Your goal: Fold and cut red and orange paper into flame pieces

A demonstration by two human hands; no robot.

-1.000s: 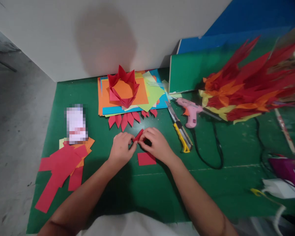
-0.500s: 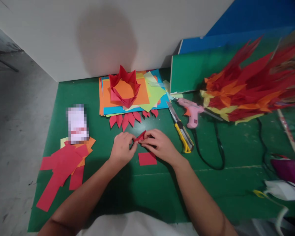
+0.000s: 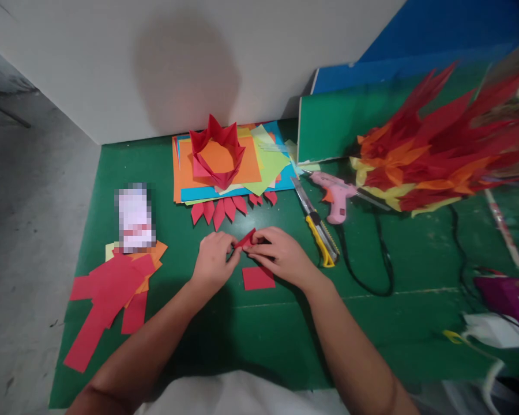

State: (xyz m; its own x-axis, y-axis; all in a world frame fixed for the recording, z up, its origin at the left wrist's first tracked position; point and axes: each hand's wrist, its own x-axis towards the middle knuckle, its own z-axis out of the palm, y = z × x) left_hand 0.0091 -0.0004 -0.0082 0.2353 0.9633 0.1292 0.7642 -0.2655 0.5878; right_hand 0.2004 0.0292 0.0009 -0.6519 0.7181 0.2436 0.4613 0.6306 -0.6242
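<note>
Between my two hands is a small folded piece of red paper (image 3: 245, 238). My left hand (image 3: 215, 256) pinches its left end, and my right hand (image 3: 278, 253) grips the right side with thumb and fingers. Just below my right fingers a flat red paper rectangle (image 3: 258, 278) lies on the green table (image 3: 285, 340). Above my hands is a row of red paper petals (image 3: 218, 213), partly under a stack of coloured paper (image 3: 253, 158). A pointed red paper ring (image 3: 218, 153) stands on that stack.
Right of my hands lie a yellow utility knife (image 3: 318, 227), blade out, and a pink glue gun (image 3: 335, 196) with a black cord. A red and orange paper flame (image 3: 441, 150) stands at right. Red and orange strips (image 3: 116, 288) and a blurred-out object (image 3: 135, 219) are at left.
My hands keep almost the same hold on the folded red paper. The whole view has shifted very slightly; nothing else on the table has visibly moved.
</note>
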